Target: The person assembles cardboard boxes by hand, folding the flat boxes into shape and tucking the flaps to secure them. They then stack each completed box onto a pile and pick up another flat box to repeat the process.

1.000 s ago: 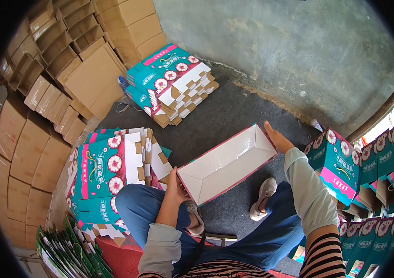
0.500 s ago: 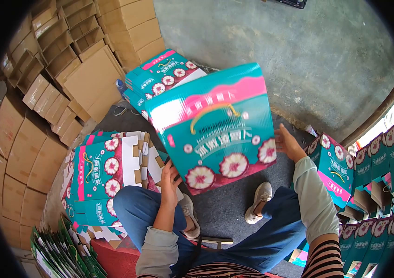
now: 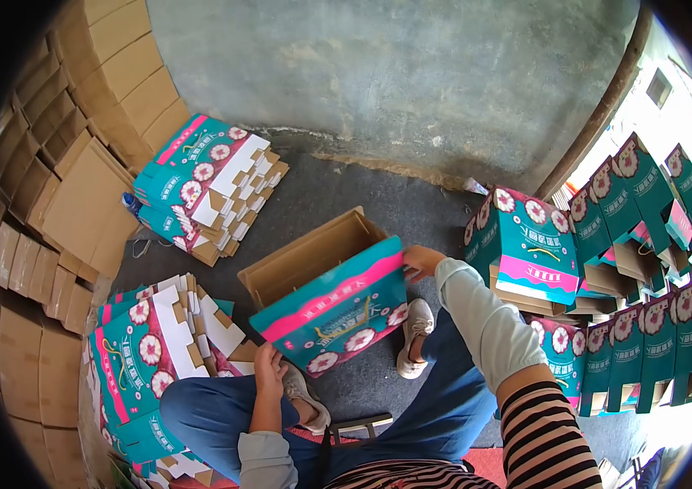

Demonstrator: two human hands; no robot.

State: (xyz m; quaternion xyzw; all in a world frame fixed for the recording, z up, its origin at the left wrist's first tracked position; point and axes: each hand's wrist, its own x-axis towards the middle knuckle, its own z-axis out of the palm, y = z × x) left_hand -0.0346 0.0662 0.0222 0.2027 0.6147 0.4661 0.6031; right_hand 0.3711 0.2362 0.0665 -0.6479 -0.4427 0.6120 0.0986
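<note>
A teal and pink cardboard gift box (image 3: 346, 330) with a gold cord handle is in front of me above the floor, its brown inside showing through the open top. My left hand (image 3: 269, 376) grips its lower left corner, near my knee. At its right edge, just under the top corner, my right hand (image 3: 422, 262) takes hold with fingers curled, partly hidden by the panel. Left of my leg lies a pile of flat teal box blanks (image 3: 138, 350); another stack of blanks (image 3: 199, 175) lies farther back.
Brown cartons (image 3: 130, 81) are piled along the left side. Made-up teal boxes (image 3: 525, 236) stand in rows at the right. A grey wall (image 3: 395, 81) closes the back, with a small blue bottle (image 3: 131, 202) by the far stack. My shoes (image 3: 416, 338) rest on the dark floor.
The box has come down and tilted toward me, so its open top and brown inside now show. Both hands stay at its sides. My view has turned to the right.
</note>
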